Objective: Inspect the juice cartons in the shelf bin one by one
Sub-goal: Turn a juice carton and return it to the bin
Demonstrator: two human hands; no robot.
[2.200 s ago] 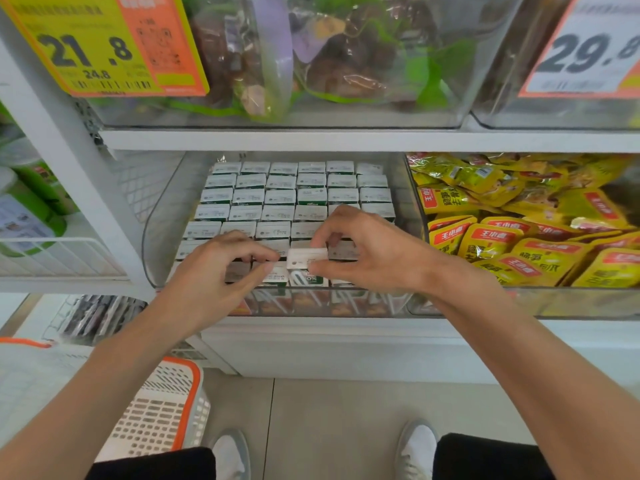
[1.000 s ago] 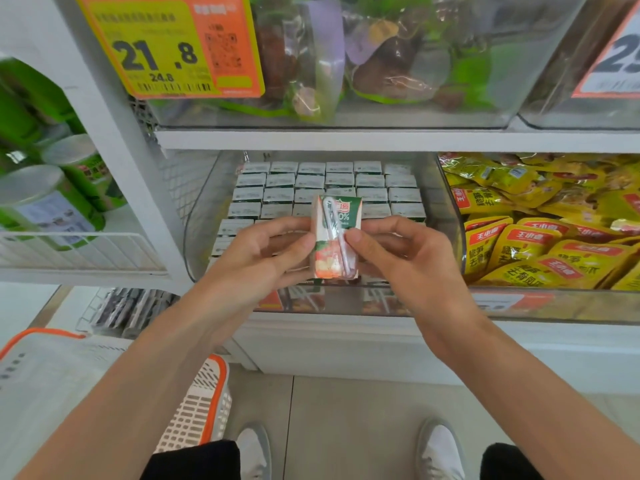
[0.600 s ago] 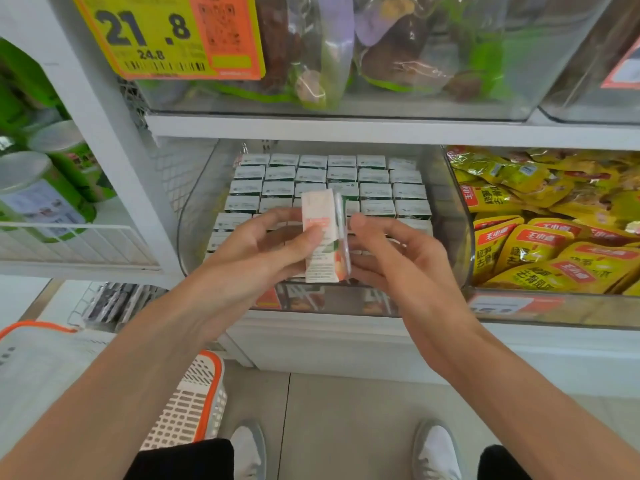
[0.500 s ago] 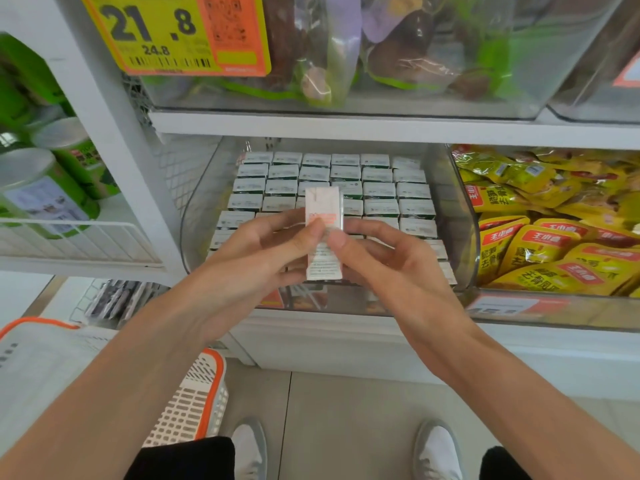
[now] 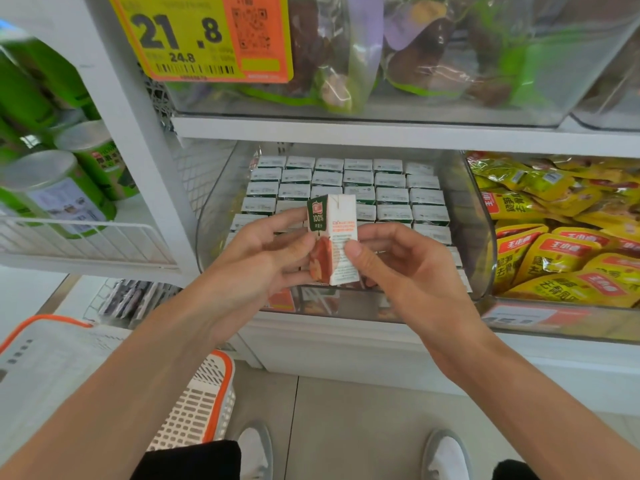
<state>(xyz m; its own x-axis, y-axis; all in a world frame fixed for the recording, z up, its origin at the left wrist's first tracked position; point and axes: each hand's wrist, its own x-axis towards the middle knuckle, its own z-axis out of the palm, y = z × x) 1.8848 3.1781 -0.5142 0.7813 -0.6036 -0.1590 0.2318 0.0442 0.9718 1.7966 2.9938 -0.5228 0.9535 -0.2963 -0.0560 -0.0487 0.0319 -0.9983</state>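
head view: i have one juice carton (image 5: 333,237) upright between both hands, just in front of the clear shelf bin (image 5: 479,237) and above its front edge. my left hand (image 5: 258,261) pinches it from its left side, thumb on the face with the green panel and the apple picture, fingers curled round behind. my right hand (image 5: 412,271) pinches it from the other side, thumb tip pressed on the white printed face, fingers curled behind the carton. one corner edge of the carton points at me, so i see two faces at once: "100%" on the green panel, and small text on the white one that is too fine to read. behind the grip, the other cartons (image 5: 393,195) stand packed in rows in the bin, tops up. right of the grip, past the bin wall, lie yellow snack packets (image 5: 554,254). above the grip hangs a yellow and orange price tag (image 5: 204,36) reading 21.8. left of the grip, beyond the white upright, are green cans (image 5: 59,199) on a wire shelf. below my left forearm is a white and orange basket (image 5: 211,396).
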